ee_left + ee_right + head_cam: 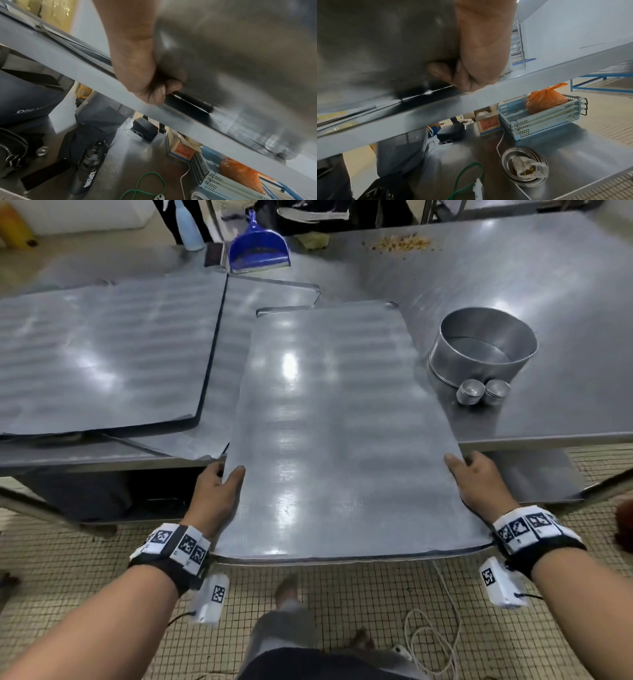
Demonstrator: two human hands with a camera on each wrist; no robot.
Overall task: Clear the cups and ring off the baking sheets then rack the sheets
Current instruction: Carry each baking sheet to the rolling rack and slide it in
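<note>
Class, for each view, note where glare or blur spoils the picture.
Head view: bright glare streaks down the held sheet; straight table edges bow. Left wrist view: sheet underside smeared by blur. Right wrist view: underside blurred too; basket sharp.

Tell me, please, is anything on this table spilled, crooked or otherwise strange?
Yes. A scatter of brown crumbs lies on the far side of the steel table. A blue dustpan sits on the worktop too. The other baking sheets lie overlapped and askew, with one corner past the table edge.
</note>
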